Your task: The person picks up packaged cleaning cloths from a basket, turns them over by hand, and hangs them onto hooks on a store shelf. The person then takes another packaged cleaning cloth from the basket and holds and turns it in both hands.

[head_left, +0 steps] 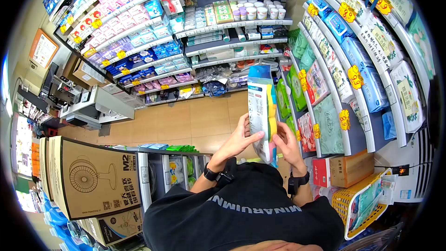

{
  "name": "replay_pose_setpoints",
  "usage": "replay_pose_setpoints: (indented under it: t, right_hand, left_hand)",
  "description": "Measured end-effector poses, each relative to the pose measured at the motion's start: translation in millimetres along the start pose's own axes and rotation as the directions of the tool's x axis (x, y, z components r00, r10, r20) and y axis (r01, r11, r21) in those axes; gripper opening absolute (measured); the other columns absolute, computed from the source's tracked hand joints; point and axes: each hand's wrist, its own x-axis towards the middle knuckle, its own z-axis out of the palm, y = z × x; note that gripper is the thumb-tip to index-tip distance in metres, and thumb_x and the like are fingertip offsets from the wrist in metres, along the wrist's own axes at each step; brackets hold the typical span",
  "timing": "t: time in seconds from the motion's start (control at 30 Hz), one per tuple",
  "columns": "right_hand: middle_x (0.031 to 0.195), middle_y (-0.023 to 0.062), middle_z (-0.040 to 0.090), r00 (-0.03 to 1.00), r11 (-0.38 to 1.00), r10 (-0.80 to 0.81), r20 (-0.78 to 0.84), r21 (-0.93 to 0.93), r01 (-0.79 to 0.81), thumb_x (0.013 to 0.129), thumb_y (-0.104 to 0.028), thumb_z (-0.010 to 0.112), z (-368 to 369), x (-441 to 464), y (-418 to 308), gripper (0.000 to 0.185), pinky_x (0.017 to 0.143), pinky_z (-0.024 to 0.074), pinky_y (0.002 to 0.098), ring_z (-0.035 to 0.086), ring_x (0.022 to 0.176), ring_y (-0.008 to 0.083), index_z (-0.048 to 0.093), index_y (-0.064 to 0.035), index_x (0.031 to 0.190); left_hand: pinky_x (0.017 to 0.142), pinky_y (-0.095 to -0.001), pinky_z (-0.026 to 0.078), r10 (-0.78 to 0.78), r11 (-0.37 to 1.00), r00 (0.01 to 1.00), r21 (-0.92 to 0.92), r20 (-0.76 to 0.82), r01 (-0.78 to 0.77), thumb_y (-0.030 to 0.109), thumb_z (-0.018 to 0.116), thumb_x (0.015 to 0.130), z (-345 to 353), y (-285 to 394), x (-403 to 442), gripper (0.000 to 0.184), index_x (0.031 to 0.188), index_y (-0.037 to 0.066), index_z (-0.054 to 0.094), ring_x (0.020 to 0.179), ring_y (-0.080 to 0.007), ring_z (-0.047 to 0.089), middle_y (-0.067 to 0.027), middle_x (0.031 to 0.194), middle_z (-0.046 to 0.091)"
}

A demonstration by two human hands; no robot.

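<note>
A tall flat package (259, 111) with a blue top, a printed white face and yellow and pink contents at its side is held upright in front of my chest. My left hand (240, 138) grips its lower left side, the thumb lying across the printed face. On the opposite edge, my right hand (287, 143) has its fingers against the yellow and pink part. Both wrists wear black bands.
Stocked shelves (232, 27) stand ahead, and tissue shelves (353, 65) curve along the right. A yellow basket (341, 208) with packages sits at the lower right beside a wooden box (355, 169). A fan carton (95, 176) stands at the left. Tiled floor (186, 121) lies between.
</note>
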Motion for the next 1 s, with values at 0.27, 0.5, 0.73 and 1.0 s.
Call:
replay_pose_setpoints:
  t: [0.27,0.5,0.73,1.0]
  right_hand:
    - [0.13,0.0154,0.056,0.966,0.996,-0.048,-0.253,0.066,0.066,0.097,-0.01,0.063,-5.9,3.5,13.7,0.044,0.099,0.0466,0.0312,0.058,0.116,0.0192,0.045,0.003,0.136]
    - [0.122,0.0143,0.06,0.938,0.996,-0.053,-0.343,0.05,0.074,0.096,-0.002,0.06,-11.2,2.5,22.6,0.034,0.097,0.0477,0.0301,0.061,0.112,0.0179,0.048,0.0008,0.128]
    - [0.119,0.0154,0.062,0.94,0.992,-0.031,-0.339,0.103,0.07,0.095,-0.001,0.061,-14.2,1.2,24.0,0.034,0.1,0.0469,0.0308,0.061,0.112,0.0186,0.048,0.0009,0.127]
    - [0.122,0.0163,0.061,0.944,0.993,-0.034,-0.329,0.093,0.068,0.095,-0.002,0.062,-10.1,0.2,19.4,0.036,0.101,0.0464,0.0309,0.06,0.115,0.0191,0.047,0.0018,0.127]
  left_hand:
    - [0.103,-0.038,0.047,-0.022,0.999,0.993,0.024,-0.112,0.024,0.025,0.071,0.095,-12.9,-4.1,0.7,0.078,0.15,-0.003,0.024,0.121,-0.0246,0.057,-0.0197,0.138,0.05]
    - [0.095,-0.0333,0.051,0.006,0.999,0.993,0.043,-0.12,-0.001,0.021,0.068,0.097,-20.1,-7.4,0.3,0.061,0.144,-0.002,0.038,0.109,-0.0186,0.061,-0.0127,0.124,0.057]
    - [0.092,-0.0326,0.052,-0.026,0.998,0.993,0.058,-0.115,0.033,0.017,0.069,0.096,-19.0,-5.8,-1.7,0.053,0.14,-0.001,0.045,0.105,-0.0167,0.062,-0.011,0.122,0.057]
    - [0.091,-0.0292,0.051,-0.038,0.998,0.992,0.037,-0.122,0.042,0.016,0.069,0.096,-16.9,0.3,-4.4,0.049,0.138,0.001,0.049,0.102,-0.0125,0.06,-0.0074,0.12,0.058]
